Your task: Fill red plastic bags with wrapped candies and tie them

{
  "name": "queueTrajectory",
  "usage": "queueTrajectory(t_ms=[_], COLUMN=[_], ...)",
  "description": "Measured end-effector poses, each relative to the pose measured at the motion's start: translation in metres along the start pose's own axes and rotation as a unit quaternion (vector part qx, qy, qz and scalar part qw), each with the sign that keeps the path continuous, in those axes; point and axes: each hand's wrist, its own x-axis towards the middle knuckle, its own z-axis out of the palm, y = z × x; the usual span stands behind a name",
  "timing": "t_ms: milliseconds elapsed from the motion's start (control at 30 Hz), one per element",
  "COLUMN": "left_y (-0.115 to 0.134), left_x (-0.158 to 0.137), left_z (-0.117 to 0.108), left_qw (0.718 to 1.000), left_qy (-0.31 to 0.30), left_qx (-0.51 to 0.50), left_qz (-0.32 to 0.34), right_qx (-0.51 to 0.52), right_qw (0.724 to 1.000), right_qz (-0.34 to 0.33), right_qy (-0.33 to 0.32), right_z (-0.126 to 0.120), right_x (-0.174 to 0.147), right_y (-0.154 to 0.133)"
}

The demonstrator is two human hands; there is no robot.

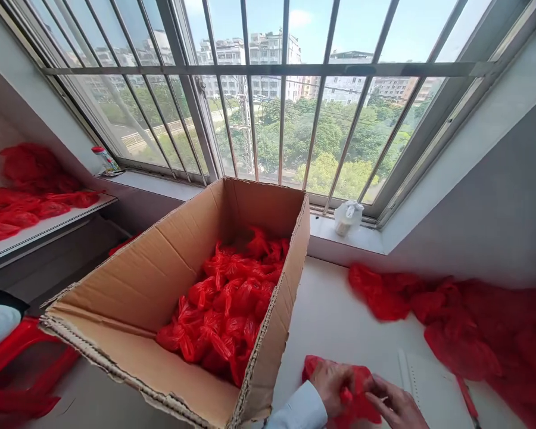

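On the white table at the lower right lies a red plastic bag point(361, 408), with both hands on it. My left hand point(329, 384), in a light sleeve, is closed around a bunched part of the bag. My right hand point(395, 402) pinches at the bag's right side with thumb and fingers together. What the bag contains is hidden. Beside my left hand stands an open cardboard box point(161, 262), holding several knotted red bags point(227, 304) heaped on its floor.
Loose red bags point(464, 322) pile up along the right of the table point(326, 298). A red-handled tool point(467, 396) lies near them. On the windowsill sits a small white bag point(348, 215). More red bags cover a left table; a red stool point(18, 357) stands below.
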Motion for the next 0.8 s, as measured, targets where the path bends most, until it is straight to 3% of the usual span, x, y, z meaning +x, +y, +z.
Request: queueTrajectory(t_ms=[67, 100, 233, 333, 500, 667, 800], left_y=[0.002, 0.003, 0.001, -0.003, -0.003, 0.003, 0.005], left_x=[0.001, 0.002, 0.004, 0.004, 0.006, 0.005, -0.006], left_z=[0.010, 0.016, 0.025, 0.019, 0.008, 0.006, 0.009], left_qw=[0.987, 0.972, 0.911, 0.898, 0.905, 0.920, 0.945], left_qy=[0.041, 0.074, 0.248, 0.308, 0.295, 0.257, 0.239], left_qx=[0.138, 0.190, 0.271, 0.249, 0.211, 0.194, 0.162], left_qz=[0.078, 0.115, 0.187, 0.195, 0.223, 0.223, 0.151], right_qx=[0.025, 0.041, 0.087, 0.077, -0.004, 0.019, 0.053], right_qw=[0.998, 0.997, 0.985, 0.982, 0.994, 0.994, 0.990], right_qz=[-0.021, -0.037, -0.095, -0.117, -0.104, -0.101, -0.093], right_qy=[0.060, 0.050, -0.111, -0.123, -0.025, 0.045, 0.091], right_z=[-0.001, -0.001, -0.001, 0.000, -0.003, -0.013, -0.014], right_x=[0.012, 0.018, 0.039, 0.043, 0.038, 0.024, 0.019], right_y=[-0.012, -0.019, -0.043, -0.042, -0.027, -0.028, -0.021])
